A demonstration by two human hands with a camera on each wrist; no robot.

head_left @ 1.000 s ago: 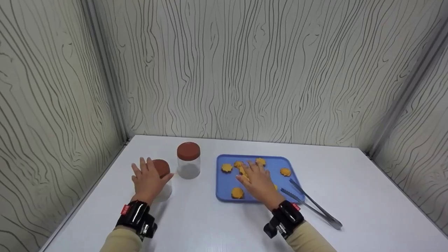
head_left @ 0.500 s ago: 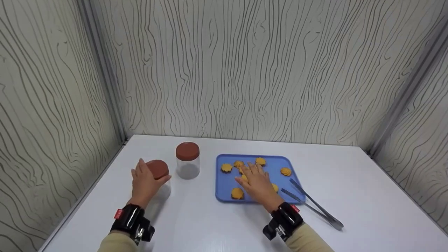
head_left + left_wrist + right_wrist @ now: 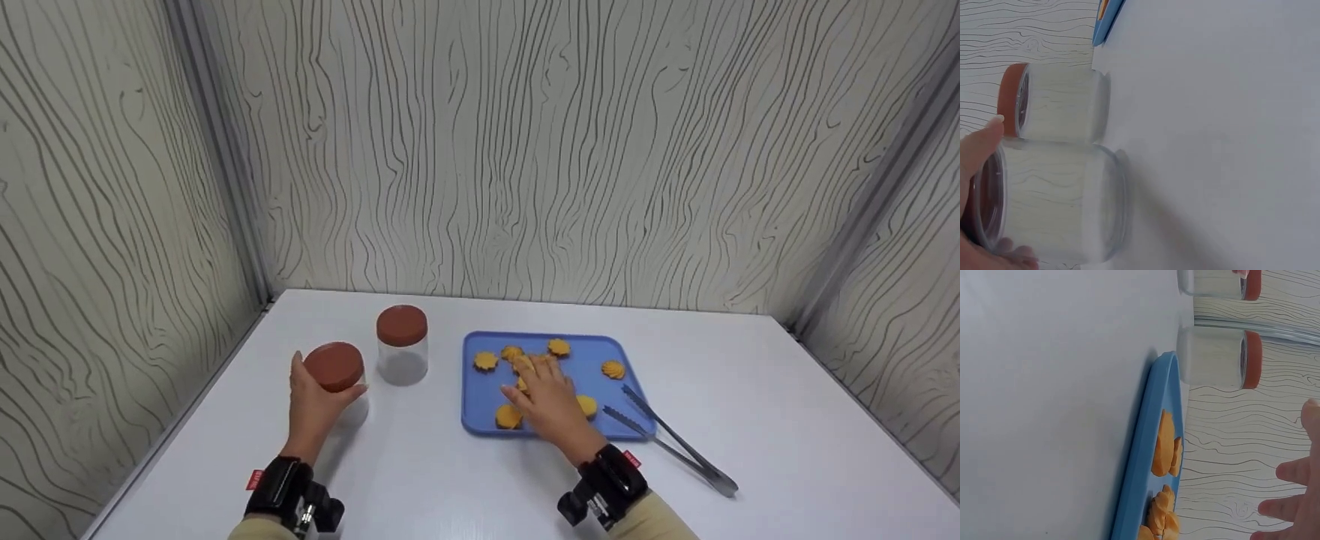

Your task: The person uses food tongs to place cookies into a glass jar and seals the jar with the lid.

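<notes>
My left hand (image 3: 311, 409) is around the upper part of the nearer jar (image 3: 1050, 191), a clear one with a reddish-brown lid (image 3: 334, 365). In the left wrist view the thumb lies on one side of it and fingertips show on the other. The jar stands upright on the table. My right hand (image 3: 551, 405) is spread over the blue tray (image 3: 478, 394), fingers apart and holding nothing. Under and around it lie several yellow-brown cookies (image 3: 485, 361), some partly hidden by the hand.
A second clear jar (image 3: 403, 364) with the same kind of lid stands just behind and right of the first. Metal tongs (image 3: 694, 461) lie with their tips over the tray's right front corner. Wood-patterned panels (image 3: 495, 150) enclose the white table (image 3: 427, 480).
My left hand has come down and closed its thumb and fingers around the nearer jar by the lid. The right hand has stayed over the tray, its fingers shifting slightly.
</notes>
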